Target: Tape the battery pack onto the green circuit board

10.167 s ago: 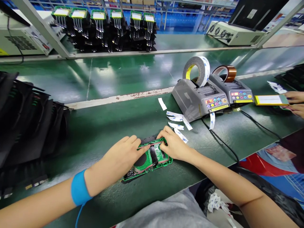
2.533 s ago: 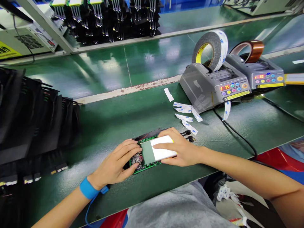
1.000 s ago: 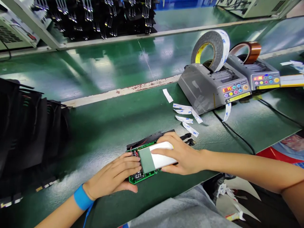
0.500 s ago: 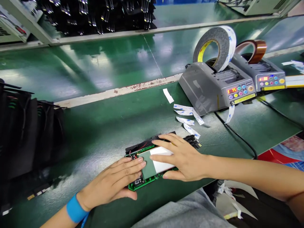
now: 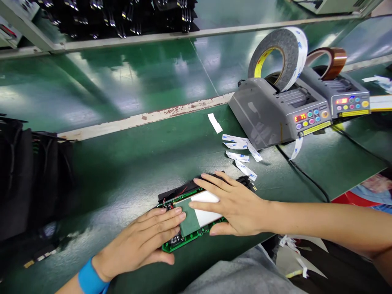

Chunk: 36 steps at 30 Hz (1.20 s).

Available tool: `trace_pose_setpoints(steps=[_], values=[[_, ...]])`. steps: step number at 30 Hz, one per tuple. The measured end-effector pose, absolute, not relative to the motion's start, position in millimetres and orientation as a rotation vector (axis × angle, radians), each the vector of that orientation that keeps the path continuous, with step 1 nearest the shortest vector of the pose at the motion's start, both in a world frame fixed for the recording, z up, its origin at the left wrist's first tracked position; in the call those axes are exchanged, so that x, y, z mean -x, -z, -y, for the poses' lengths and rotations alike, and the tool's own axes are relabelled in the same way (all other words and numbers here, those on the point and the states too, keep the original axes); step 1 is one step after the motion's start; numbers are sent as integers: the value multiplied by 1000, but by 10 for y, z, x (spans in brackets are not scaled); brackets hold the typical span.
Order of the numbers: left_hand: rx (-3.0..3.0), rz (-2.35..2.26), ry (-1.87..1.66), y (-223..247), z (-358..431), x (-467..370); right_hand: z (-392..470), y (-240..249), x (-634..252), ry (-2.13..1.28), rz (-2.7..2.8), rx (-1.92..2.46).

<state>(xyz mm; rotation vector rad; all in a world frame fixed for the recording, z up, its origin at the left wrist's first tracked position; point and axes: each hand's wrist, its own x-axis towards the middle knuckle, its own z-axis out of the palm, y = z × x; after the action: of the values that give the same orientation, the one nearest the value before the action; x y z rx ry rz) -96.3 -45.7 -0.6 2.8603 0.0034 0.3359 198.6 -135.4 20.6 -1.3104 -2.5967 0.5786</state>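
Observation:
A green circuit board in a black frame lies near the front edge of the green bench. On top of it sits a flat pack, grey-green at its left and white at its right. My left hand lies flat over the board's left end, fingers straight, wrist in a blue strap. My right hand presses flat on the white part of the pack, fingers spread. Black cables stick out past the board's right end.
Two grey tape dispensers stand at the right: one with a large grey roll, one with an amber roll. Several white tape strips lie in front of them. Black parts are stacked at the left. A power cord runs off the front edge.
Both hands have flattened onto the board and pack; ten seconds ago the fingers worked on the bare board with no pack on it. The view has shifted slightly.

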Motion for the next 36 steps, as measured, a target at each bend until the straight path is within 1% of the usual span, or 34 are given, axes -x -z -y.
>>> trace_pose_setpoints(steps=[6,9,11,13,15,16,18,22,25,32,36], values=[[-3003,-71,-284,-84,578,942,1284,-307,-1988,-624,2566,1267],[-2981,-92,-287,-121,649,945,1058,-353,-1860,-640,2413,1245],[-2897,-152,-350,-138,702,930,864,-379,-1738,-654,2396,1261],[-2770,-390,-505,-153,750,882,690,-409,-1631,-676,2466,1297],[-2615,-743,-655,-170,776,796,573,-446,-1560,-687,2567,1321],[-2543,-889,-684,-181,776,744,540,-467,-1536,-672,2621,1313],[-2460,-1034,-663,-203,752,633,520,-506,-1498,-586,2703,1286],[-2462,-1075,-668,-215,668,490,604,-550,-1446,-352,2738,1144],[-2523,-1061,-716,-200,655,489,721,-515,-1472,-248,2729,1082],[-2707,-996,-772,-228,788,542,975,-275,-1577,-110,2529,1239],[-2757,-1004,-763,-226,812,534,1041,-269,-1526,-16,2532,1321]])
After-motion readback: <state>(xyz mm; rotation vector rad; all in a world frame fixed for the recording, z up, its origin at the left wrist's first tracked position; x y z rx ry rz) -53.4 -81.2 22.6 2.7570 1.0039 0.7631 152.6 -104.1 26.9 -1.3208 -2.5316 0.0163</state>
